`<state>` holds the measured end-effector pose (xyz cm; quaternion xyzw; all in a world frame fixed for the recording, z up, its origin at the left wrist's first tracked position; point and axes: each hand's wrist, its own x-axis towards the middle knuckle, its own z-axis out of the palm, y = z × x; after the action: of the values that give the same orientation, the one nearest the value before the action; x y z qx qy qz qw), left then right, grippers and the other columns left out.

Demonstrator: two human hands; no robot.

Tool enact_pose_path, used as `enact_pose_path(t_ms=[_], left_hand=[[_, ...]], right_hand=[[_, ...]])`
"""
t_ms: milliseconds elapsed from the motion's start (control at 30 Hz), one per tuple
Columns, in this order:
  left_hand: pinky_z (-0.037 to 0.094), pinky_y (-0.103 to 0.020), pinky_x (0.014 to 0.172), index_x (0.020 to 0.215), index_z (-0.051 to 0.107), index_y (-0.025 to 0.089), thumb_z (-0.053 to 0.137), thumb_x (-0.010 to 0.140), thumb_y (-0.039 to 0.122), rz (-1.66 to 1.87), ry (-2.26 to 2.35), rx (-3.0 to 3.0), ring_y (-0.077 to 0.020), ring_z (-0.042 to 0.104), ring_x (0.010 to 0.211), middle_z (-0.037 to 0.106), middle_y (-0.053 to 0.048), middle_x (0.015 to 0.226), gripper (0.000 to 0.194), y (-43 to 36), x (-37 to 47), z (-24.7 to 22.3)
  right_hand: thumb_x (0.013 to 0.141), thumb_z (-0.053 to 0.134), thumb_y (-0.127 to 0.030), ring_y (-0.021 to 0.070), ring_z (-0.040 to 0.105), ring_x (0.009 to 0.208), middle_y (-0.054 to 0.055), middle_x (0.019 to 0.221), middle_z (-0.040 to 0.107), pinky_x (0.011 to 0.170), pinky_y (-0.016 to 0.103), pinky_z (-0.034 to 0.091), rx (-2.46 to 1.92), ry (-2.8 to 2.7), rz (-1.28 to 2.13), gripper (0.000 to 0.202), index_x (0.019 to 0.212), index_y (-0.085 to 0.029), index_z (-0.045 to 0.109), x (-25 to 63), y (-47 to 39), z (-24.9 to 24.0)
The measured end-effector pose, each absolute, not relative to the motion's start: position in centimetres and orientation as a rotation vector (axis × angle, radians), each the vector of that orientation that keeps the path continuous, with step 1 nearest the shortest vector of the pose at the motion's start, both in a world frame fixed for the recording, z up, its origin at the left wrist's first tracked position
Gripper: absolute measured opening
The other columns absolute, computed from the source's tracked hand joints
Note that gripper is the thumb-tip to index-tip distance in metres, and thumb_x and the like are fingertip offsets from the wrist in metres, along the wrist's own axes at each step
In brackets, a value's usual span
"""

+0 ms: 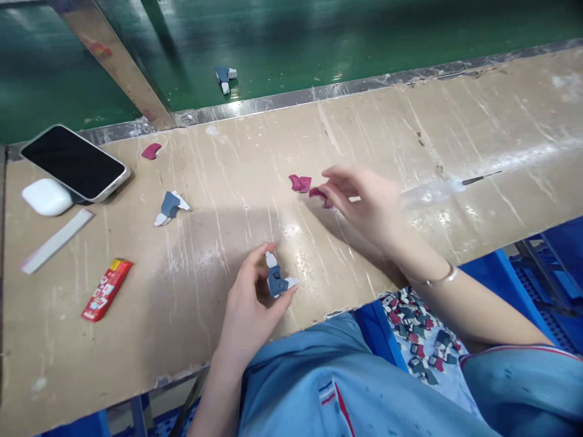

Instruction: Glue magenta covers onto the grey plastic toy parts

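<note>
My left hand (255,297) grips a small dark-blue and white plastic part (276,280) between thumb and fingers, close to the table's front edge. Further right, my right hand (359,197) pinches a small maroon plastic piece (322,197) just above the table. Beside that piece lie more maroon pieces (300,183), overlapping each other. A similar blue and white part (170,207) rests on the table to the left. Behind it is a single maroon piece (151,151).
At the left are a phone (75,161), a white case (47,197), a pale strip (57,241) and a red packet (107,290). A clear fine-tipped bottle (432,191) lies right. Another blue part (225,79) sits on the green surface (319,54). A blue bin (387,334) holds many parts below.
</note>
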<state>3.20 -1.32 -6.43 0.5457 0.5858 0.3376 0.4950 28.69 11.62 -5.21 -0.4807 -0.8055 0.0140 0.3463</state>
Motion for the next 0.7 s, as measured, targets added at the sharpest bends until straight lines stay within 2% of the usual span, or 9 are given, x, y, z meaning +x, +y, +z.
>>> enact_pose_path(t_ms=[67, 133, 233, 300, 367, 467, 567, 700], left_hand=[[0.065, -0.03, 0.082, 0.151, 0.063, 0.034, 0.089, 0.091, 0.024, 0.876, 1.402, 1.27, -0.0159, 0.078, 0.092, 0.079, -0.006, 0.14, 0.066, -1.4, 3.4, -6.1], [0.068, -0.028, 0.083, 0.146, 0.067, 0.035, 0.092, 0.088, 0.021, 1.022, 1.307, 1.163, -0.0159, 0.082, 0.094, 0.08, -0.005, 0.14, 0.065, -1.5, 3.8, -5.7], [0.07, -0.024, 0.09, 0.14, 0.073, 0.037, 0.096, 0.081, 0.01, 1.19, 1.115, 0.996, -0.0162, 0.086, 0.106, 0.083, -0.002, 0.139, 0.068, -1.6, 4.2, -4.9], [0.069, -0.02, 0.093, 0.139, 0.075, 0.04, 0.096, 0.079, 0.003, 1.207, 1.069, 0.952, -0.0162, 0.085, 0.115, 0.083, 0.0, 0.14, 0.074, -1.6, 4.2, -4.6], [0.068, -0.017, 0.093, 0.14, 0.076, 0.043, 0.095, 0.078, 0.0, 1.225, 1.073, 0.951, -0.0152, 0.085, 0.116, 0.083, 0.002, 0.141, 0.077, -1.6, 4.2, -4.4], [0.069, -0.017, 0.091, 0.143, 0.075, 0.045, 0.096, 0.08, 0.001, 1.257, 1.082, 0.989, -0.0146, 0.086, 0.11, 0.082, 0.001, 0.143, 0.079, -1.6, 4.0, -4.5], [0.071, -0.02, 0.091, 0.145, 0.074, 0.043, 0.096, 0.081, 0.004, 1.247, 1.101, 1.023, -0.0179, 0.087, 0.112, 0.083, -0.001, 0.143, 0.078, -1.8, 3.8, -4.7], [0.073, -0.025, 0.088, 0.149, 0.072, 0.041, 0.097, 0.084, 0.014, 1.225, 1.13, 1.012, -0.0198, 0.088, 0.106, 0.082, -0.004, 0.143, 0.075, -2.0, 3.7, -4.6]], right_hand=[[0.11, 0.07, -0.035, 0.0183, 0.081, 0.075, 0.003, 0.095, 0.086, 0.068, 0.031, 0.067, -1.172, -2.083, 0.12, 0.013, 0.114, -0.024, 0.076, 27.3, 9.1, -4.3], [0.11, 0.071, -0.028, 0.0161, 0.082, 0.075, 0.002, 0.094, 0.087, 0.07, 0.027, 0.068, -1.051, -2.13, 0.184, 0.006, 0.111, -0.025, 0.076, 26.0, 6.7, -3.7], [0.11, 0.067, -0.019, 0.017, 0.086, 0.083, 0.003, 0.098, 0.089, 0.075, 0.026, 0.072, -0.871, -2.12, 0.331, 0.012, 0.118, -0.023, 0.076, 24.3, 4.2, -3.8], [0.11, 0.067, -0.018, 0.0181, 0.086, 0.087, 0.004, 0.1, 0.088, 0.075, 0.027, 0.072, -0.85, -2.041, 0.453, 0.016, 0.123, -0.023, 0.075, 23.5, 3.4, -4.2], [0.11, 0.068, -0.019, 0.0179, 0.086, 0.088, 0.004, 0.101, 0.088, 0.075, 0.027, 0.072, -0.885, -1.983, 0.547, 0.016, 0.123, -0.023, 0.077, 23.1, 3.0, -4.5], [0.112, 0.067, -0.022, 0.0175, 0.085, 0.095, 0.006, 0.105, 0.085, 0.084, 0.028, 0.073, -0.879, -2.003, 0.641, 0.015, 0.121, -0.022, 0.079, 23.0, 2.9, -4.5], [0.113, 0.065, -0.025, 0.0182, 0.084, 0.112, 0.009, 0.116, 0.084, 0.096, 0.028, 0.072, -0.816, -2.065, 0.724, 0.018, 0.123, -0.019, 0.079, 23.7, 3.1, -4.2], [0.115, 0.061, -0.024, 0.0219, 0.079, 0.13, 0.013, 0.136, 0.081, 0.106, 0.036, 0.071, -0.787, -2.172, 0.822, 0.029, 0.141, -0.021, 0.074, 24.8, 3.2, -3.8]])
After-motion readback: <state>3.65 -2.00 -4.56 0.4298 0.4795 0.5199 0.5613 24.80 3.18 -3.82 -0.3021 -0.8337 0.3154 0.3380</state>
